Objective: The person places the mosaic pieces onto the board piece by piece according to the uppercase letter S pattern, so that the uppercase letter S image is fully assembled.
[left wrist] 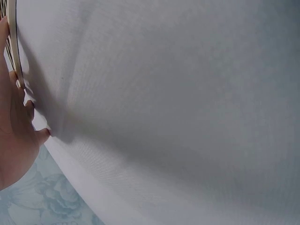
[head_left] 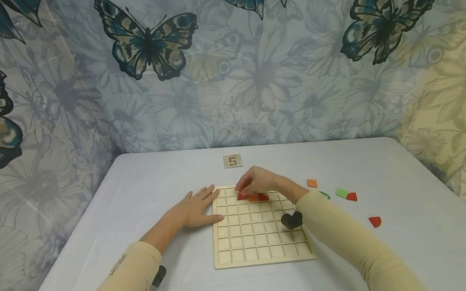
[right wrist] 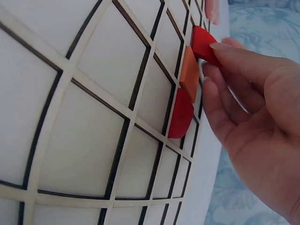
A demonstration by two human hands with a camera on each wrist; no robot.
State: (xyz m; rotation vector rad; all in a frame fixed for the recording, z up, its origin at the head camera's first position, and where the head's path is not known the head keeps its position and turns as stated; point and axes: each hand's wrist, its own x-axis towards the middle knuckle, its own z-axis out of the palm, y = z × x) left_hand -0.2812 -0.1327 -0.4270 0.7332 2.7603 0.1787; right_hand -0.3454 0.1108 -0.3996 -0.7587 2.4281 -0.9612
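A wooden grid board (head_left: 264, 255) lies flat on the white table. Near its far edge my right hand (head_left: 259, 179) pinches a red quarter-round tile (right wrist: 204, 44) between thumb and fingers, at a square beside an orange square tile (right wrist: 189, 75). Another red rounded tile (right wrist: 181, 115) sits in the square on the orange one's other side. My left hand (head_left: 193, 209) is spread with fingers straight, its thumb and fingertips touching the board's left edge. In the left wrist view only part of the left hand (left wrist: 18, 136) shows.
Right of the board lie an orange tile (head_left: 312, 183), a green-edged piece (head_left: 325, 195) partly hidden by the sleeve, a light green tile (head_left: 342, 192) and red tiles (head_left: 375, 221). A small pattern card (head_left: 232, 161) lies beyond the board. A butterfly-printed backdrop (head_left: 260, 79) borders the table.
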